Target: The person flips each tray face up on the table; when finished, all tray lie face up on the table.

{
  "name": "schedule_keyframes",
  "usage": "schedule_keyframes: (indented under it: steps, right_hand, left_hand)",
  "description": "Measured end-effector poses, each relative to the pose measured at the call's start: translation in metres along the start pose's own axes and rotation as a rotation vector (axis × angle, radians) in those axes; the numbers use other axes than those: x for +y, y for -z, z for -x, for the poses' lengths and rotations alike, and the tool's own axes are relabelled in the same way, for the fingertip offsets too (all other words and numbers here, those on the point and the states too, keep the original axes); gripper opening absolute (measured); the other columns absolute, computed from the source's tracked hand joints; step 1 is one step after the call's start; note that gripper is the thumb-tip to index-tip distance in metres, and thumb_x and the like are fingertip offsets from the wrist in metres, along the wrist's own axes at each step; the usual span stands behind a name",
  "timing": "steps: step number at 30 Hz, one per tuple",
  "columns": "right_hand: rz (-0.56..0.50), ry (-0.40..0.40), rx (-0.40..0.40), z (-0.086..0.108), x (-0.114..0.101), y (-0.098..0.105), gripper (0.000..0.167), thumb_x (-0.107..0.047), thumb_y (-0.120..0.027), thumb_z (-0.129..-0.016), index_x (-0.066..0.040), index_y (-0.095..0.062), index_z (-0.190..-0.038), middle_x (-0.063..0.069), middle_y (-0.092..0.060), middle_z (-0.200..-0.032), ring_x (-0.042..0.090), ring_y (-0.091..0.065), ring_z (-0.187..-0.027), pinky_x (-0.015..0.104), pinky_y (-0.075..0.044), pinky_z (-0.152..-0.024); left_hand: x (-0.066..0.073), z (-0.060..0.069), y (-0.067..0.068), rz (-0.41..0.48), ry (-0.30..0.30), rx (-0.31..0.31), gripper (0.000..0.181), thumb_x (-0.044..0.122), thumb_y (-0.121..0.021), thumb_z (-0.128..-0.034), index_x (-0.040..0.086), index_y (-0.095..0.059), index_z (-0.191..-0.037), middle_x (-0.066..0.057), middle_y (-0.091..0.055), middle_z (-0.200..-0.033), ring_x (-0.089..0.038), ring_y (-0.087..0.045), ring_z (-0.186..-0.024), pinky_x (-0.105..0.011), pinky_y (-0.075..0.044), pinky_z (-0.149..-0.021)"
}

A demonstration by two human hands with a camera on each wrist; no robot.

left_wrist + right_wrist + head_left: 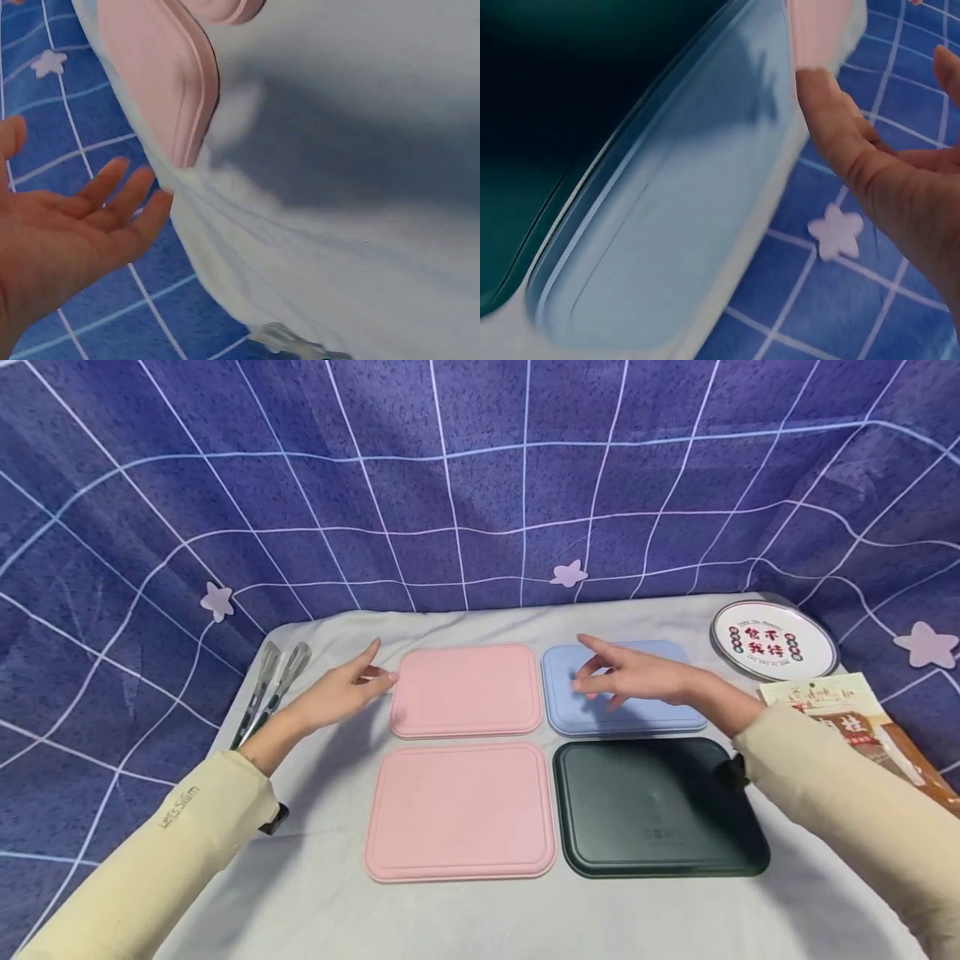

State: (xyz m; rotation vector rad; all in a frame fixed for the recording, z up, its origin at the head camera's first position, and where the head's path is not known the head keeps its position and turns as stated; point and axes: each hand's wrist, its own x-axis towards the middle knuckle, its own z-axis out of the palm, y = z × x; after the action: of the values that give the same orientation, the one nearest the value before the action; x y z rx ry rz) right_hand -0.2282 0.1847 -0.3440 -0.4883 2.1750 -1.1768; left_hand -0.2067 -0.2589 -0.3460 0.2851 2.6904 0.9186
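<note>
Four flat rounded boards lie in two rows on a white cloth. My left hand (341, 689) hovers beside the left edge of the upper pink board (468, 692), holding nothing, its fingers loosely extended. The left wrist view also shows that hand (82, 232) with relaxed fingers near the pink board (161, 67). Over the blue board (660, 714) hangs my right hand (637, 675), its fingers partly bent and nothing in them; its shadow falls on the board. Below are the lower pink board (461, 810) and a dark green board (660, 806).
Metal-ended tongs (277, 689) lie at the left. A round white plate (772, 664) with red lettering stands at the back right, beside a printed food packet (847, 718). A blue curtain (480, 485) with white lines rises behind the table.
</note>
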Motion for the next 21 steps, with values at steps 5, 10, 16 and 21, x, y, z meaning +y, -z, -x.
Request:
schedule_keyframes:
  steps: [5,10,16,21]
  right_hand:
    - [-0.096,-0.112,-0.125,-0.037,-0.013,-0.013,0.106,-0.037,-0.066,-0.095,-0.023,0.016,-0.16,0.019,-0.044,-0.144,0.036,-0.057,-0.118,0.051,-0.058,-0.086]
    - [-0.06,-0.208,-0.169,-0.064,-0.027,-0.025,0.111,-0.041,-0.067,-0.094,-0.024,0.022,-0.158,0.021,-0.054,-0.135,0.036,-0.062,-0.117,0.047,-0.061,-0.077]
    - [0.005,-0.328,-0.206,-0.087,-0.038,-0.033,0.116,-0.041,-0.067,-0.094,-0.02,0.03,-0.155,0.024,-0.062,-0.12,0.034,-0.067,-0.099,0.041,-0.061,-0.069]
    - [0.079,-0.425,-0.208,-0.101,-0.047,-0.036,0.088,-0.039,-0.066,-0.094,-0.006,-0.009,-0.153,0.025,-0.053,-0.121,0.026,-0.064,-0.077,0.035,-0.06,-0.063]
  left_hand:
    - [-0.013,-0.008,-0.005,0.105,0.084,-0.1,0.093,0.051,-0.055,-0.0997,0.01,0.001,-0.162,-0.02,-0.065,-0.122,-0.031,-0.064,-0.11,-0.041,-0.05,-0.096]
    - [-0.02,-0.015,-0.015,0.123,0.139,-0.203,0.095,0.045,-0.059,-0.0994,0.008,0.003,-0.161,-0.011,-0.066,-0.099,-0.019,-0.064,-0.084,-0.031,-0.05,-0.075]
    - [-0.022,-0.016,-0.025,0.175,0.205,-0.296,0.1,0.04,-0.062,-0.0985,0.003,0.008,-0.16,0.001,-0.059,-0.077,-0.012,-0.055,-0.064,-0.027,-0.045,-0.06]
    - [-0.025,-0.015,-0.029,0.164,0.227,-0.315,0.103,0.04,-0.064,-0.0971,-0.002,0.006,-0.159,0.0,-0.059,-0.072,-0.011,-0.052,-0.059,-0.028,-0.047,-0.058]
